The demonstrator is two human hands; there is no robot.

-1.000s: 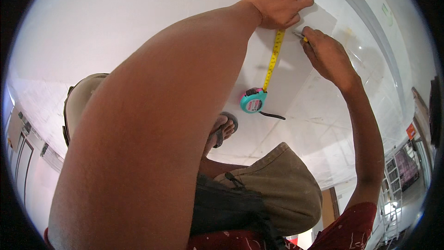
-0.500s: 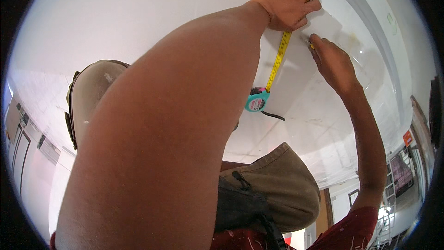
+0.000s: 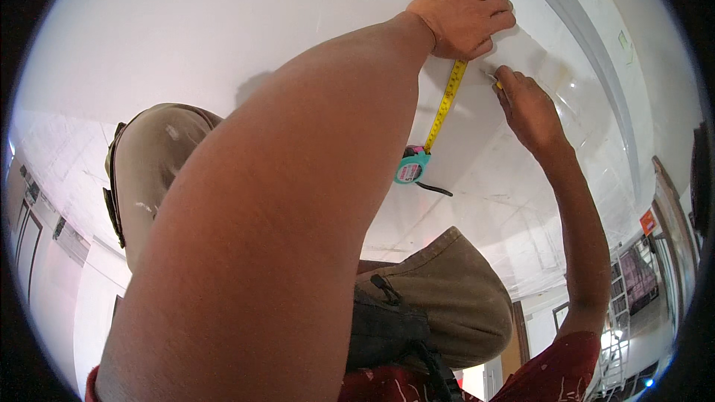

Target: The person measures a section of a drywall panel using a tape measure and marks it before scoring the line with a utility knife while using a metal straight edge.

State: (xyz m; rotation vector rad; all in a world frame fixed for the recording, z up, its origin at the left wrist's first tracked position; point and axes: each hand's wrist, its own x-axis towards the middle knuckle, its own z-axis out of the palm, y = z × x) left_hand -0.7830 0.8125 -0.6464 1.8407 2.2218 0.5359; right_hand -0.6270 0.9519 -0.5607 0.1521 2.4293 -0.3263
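My left hand [image 3: 465, 18] is at the far end of my outstretched arm, fingers curled over the white sheet surface [image 3: 335, 52]. It grips the yellow end of a tape measure [image 3: 410, 169]. The blade runs out from under that hand toward me, down to the teal case, which has a black wrist strap. Just right of it, my right hand [image 3: 527, 108] is closed around a utility knife [image 3: 499, 85]. Only a bit of the yellow handle and a thin tip show, pointing toward the left hand; the fingers hide the rest.
My knees in brown trousers [image 3: 454, 298] show on both sides of my left arm, with a black bag [image 3: 387, 335] at my waist. A grey strip [image 3: 573, 22] curves along the far right. White metal racking [image 3: 617, 305] stands at the lower right.
Both hands and the tape measure appear slightly lower in the picture, and the right hand a little further left. The grips look the same.
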